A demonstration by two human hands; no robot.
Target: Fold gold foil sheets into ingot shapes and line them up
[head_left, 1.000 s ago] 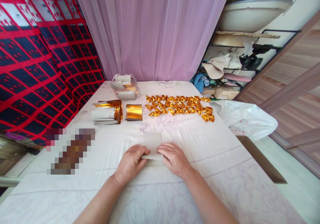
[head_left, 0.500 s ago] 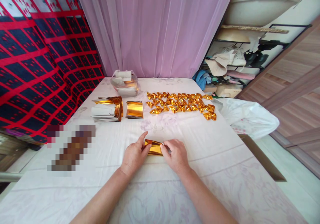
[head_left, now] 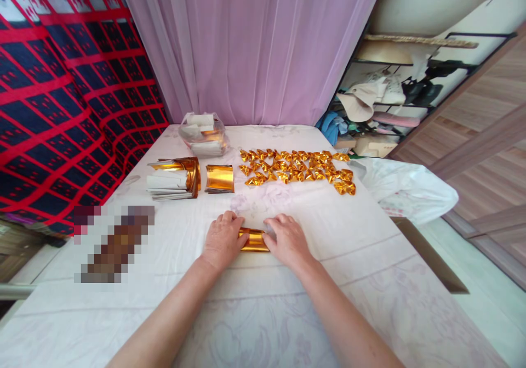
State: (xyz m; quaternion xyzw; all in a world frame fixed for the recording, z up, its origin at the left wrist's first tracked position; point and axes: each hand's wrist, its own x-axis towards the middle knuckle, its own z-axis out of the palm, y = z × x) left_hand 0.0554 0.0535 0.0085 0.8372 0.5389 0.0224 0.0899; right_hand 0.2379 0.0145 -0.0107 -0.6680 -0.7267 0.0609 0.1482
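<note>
A sheet of shiny gold foil paper (head_left: 255, 240), folded into a narrow strip, lies on the tablecloth between my hands. My left hand (head_left: 224, 240) grips its left end, the thumb on top of the foil. At the right end, my right hand (head_left: 286, 240) pinches the strip with thumb and fingers. Beyond them sits a small stack of flat gold foil paper (head_left: 219, 179). Left of that stack is a thicker bundle of grey-backed foil sheets (head_left: 170, 180). Several folded gold foil pieces (head_left: 302, 165) stand in rows at the back right of the table.
A clear plastic bag (head_left: 203, 135) of paper bundles is at the table's back left. A white plastic bag (head_left: 415, 187) hangs by the right edge, above a brown cardboard box (head_left: 431, 253). A pixelated patch (head_left: 117, 244) covers something at the left. Shelves (head_left: 382, 105) stand beyond the right corner.
My left index finger, raised before, has come down beside the other fingers. The foil strip looks flatter and slightly narrower. My right hand's fingers have spread forward a little.
</note>
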